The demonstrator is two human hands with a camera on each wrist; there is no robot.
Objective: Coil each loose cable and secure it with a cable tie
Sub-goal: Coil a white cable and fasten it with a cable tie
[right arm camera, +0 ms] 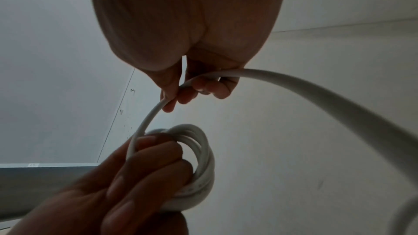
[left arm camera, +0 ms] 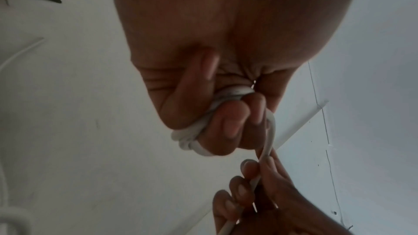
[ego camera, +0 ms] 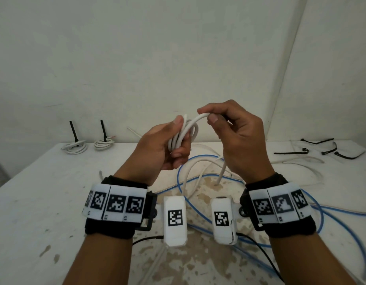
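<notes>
Above the table my left hand (ego camera: 174, 140) grips a small coil of white cable (ego camera: 185, 133), its fingers (left arm camera: 228, 122) curled round the loops (left arm camera: 187, 140). The coil (right arm camera: 201, 158) shows several turns in the right wrist view. The cable's free run arches from the coil to my right hand (ego camera: 211, 118), which pinches it between thumb and fingers (right arm camera: 199, 87). From there the cable (right arm camera: 316, 92) drops toward the table. Loose black cable ties (ego camera: 289, 153) lie at the table's right rear.
Two tied white coils (ego camera: 75, 148) (ego camera: 104, 144) with upright black tie tails sit at the rear left of the white table (ego camera: 44, 192). A blue cable (ego camera: 198, 175) and more loose white cable (ego camera: 301, 167) sprawl across the middle and right. A wall stands close behind.
</notes>
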